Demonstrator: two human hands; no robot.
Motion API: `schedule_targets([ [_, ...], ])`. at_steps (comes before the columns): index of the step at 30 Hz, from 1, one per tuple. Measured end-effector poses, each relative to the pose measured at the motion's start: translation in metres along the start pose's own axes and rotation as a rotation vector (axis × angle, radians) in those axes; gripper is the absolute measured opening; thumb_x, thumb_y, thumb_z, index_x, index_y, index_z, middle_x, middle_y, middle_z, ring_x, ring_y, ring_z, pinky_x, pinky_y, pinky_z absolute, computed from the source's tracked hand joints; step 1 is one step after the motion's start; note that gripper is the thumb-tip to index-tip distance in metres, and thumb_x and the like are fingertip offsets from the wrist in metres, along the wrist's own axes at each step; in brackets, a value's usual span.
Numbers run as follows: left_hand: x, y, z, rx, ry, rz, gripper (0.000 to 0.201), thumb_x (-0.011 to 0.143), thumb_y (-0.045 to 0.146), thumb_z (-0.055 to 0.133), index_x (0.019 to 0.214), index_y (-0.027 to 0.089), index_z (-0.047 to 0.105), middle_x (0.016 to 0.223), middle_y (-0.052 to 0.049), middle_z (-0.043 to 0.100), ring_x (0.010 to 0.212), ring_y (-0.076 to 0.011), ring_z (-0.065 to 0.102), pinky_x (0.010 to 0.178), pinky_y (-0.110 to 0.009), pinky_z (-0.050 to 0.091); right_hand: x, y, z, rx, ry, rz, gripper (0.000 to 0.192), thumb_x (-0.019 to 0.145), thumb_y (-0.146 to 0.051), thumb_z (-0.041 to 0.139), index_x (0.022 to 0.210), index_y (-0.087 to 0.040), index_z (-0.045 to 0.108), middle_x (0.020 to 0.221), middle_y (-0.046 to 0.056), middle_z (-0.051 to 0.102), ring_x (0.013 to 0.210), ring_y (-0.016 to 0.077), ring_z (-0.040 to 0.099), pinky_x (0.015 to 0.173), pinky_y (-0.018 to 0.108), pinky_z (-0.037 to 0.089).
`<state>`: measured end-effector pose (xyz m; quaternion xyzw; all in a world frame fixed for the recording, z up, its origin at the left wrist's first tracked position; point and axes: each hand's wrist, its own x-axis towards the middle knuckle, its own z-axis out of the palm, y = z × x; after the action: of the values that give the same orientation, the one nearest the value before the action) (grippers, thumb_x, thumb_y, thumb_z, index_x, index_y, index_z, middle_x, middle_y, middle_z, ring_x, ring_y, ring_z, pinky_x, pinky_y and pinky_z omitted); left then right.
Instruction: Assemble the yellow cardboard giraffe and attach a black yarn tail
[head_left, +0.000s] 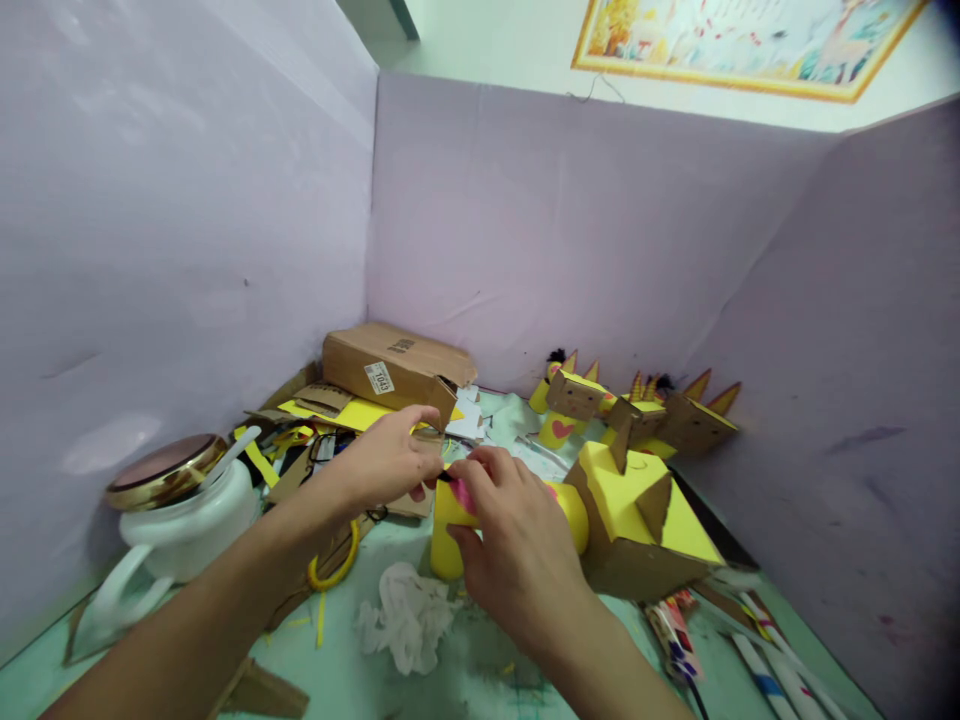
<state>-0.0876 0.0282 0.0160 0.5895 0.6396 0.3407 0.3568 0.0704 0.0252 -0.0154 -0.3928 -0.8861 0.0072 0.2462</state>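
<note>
beside the yellow cardboard animal (637, 510), crumpled tissue (405, 615), white jar (184, 515), cardboard box (397, 368)

A white sticker (379, 377) on the brown cardboard box (397, 365) seems to read "7043"; its dark stamp is unreadable

Not much to report on the person tbh: both hands, the left hand (386, 462) and the right hand (517, 545), are bare, no gloves, no rings or watch that I can spot. Forearms are bare too, no sleeves showing anywhere in view.
</note>
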Motion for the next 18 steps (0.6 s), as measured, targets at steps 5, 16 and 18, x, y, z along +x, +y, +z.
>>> schedule_targets([
  [5, -0.031, -0.011, -0.01, 0.41, 0.646, 0.059, 0.032, 0.077, 0.036, 0.048, 0.102, 0.021, 0.061, 0.079, -0.003, 0.067, 0.074, -0.0207, 0.06, 0.065, -0.03, 0.041, -0.002, 0.001, -0.001, -0.001, -0.01, 0.004, 0.038, 0.065, -0.009, 0.065, 0.101, -0.018, 0.056, 0.105, 0.009, 0.055, 0.093, 0.0268, 0.051, 0.078, 0.041, 0.044],
  [16, -0.071, -0.084, 0.078, 0.759, -0.272, 0.128, 0.03, 0.066, 0.006, 0.046, 0.089, 0.016, 0.063, 0.099, -0.011, 0.061, 0.085, -0.024, 0.061, 0.07, -0.031, 0.046, -0.005, 0.0, 0.003, 0.028, 0.059, -0.023, 0.064, 0.063, -0.006, 0.062, 0.122, -0.016, 0.04, 0.119, 0.012, 0.051, 0.106, 0.0291, 0.047, 0.085, 0.044, 0.044],
  [18, -0.066, -0.09, 0.081, 0.78, -0.293, 0.186, 0.031, 0.064, 0.002, 0.043, 0.085, 0.015, 0.062, 0.096, -0.011, 0.061, 0.084, -0.0238, 0.06, 0.072, -0.032, 0.046, -0.005, 0.001, 0.003, 0.024, 0.072, -0.027, 0.064, 0.063, -0.006, 0.061, 0.123, -0.016, 0.04, 0.119, 0.012, 0.052, 0.106, 0.0291, 0.047, 0.086, 0.045, 0.043],
])
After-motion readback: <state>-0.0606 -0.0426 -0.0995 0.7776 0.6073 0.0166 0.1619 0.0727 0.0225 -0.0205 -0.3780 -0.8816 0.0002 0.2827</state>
